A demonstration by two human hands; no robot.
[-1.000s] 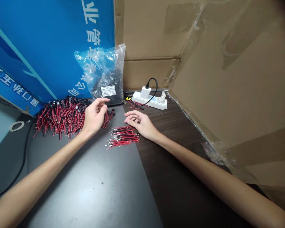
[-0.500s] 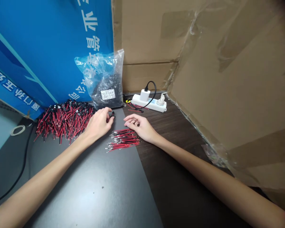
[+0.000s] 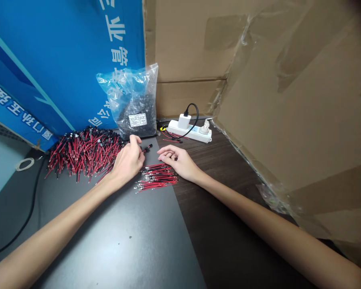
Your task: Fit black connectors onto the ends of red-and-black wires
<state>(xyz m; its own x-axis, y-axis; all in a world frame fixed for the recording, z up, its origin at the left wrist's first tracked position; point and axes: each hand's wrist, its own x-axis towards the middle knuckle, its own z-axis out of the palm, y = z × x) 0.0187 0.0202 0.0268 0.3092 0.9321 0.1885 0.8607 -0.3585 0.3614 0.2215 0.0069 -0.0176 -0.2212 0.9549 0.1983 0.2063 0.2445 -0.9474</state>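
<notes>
My left hand [image 3: 128, 159] is closed, fingers curled, between the big heap and the small bundle. Out of its thumb side poke black plug connectors [image 3: 148, 148] with a bit of red wire, which it seems to grip; how many is unclear. Facing it, my right hand [image 3: 180, 161] has its fingers bent and pressed together, and what they hold, if anything, is hidden. Just below it lies a row of red and black wires [image 3: 156, 176] with bare metal terminals at their left ends. Beside my left hand spreads a large heap of red-and-black connector leads [image 3: 81, 156].
A clear plastic bag [image 3: 138, 108] of black parts stands at the back. Right of it sits a white power strip [image 3: 192, 131] with plugs and a few loose wires. Blue board [image 3: 63, 48] and cardboard [image 3: 289, 100] wall the table in. A black cable [image 3: 33, 208] runs along the left.
The connectors now stick out farther right from my left hand, whose fingers have turned and curled in more. My right hand has hardly moved.
</notes>
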